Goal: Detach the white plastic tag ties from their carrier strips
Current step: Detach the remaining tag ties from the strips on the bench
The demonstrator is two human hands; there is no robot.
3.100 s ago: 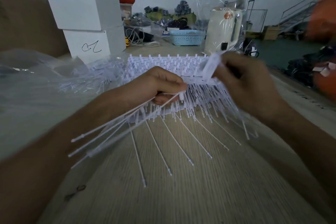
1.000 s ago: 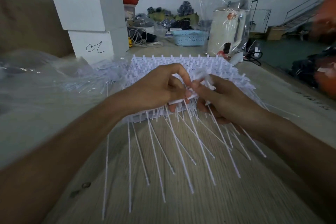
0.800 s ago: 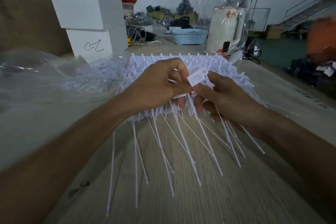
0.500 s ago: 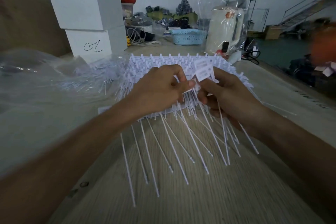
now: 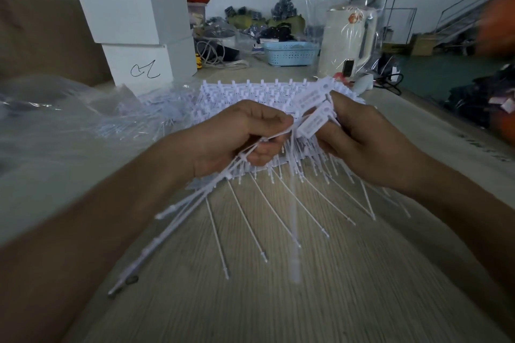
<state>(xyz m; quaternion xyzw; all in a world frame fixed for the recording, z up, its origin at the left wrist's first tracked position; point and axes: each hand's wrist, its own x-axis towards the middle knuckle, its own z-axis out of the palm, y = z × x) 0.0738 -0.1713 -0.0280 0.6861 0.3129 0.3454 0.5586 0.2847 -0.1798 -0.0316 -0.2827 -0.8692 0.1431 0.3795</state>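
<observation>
Both hands grip white tag ties (image 5: 278,211): left hand (image 5: 237,136) clutches tails, right hand (image 5: 362,142) apparently pinches tag heads (image 5: 313,108) above wooden table (image 5: 278,301).

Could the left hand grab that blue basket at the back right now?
Probably not. The left hand already grips a bundle of tag ties, and the blue basket sits far back, beyond the stack of carrier strips.

Two bare, sleeveless forearms
</observation>
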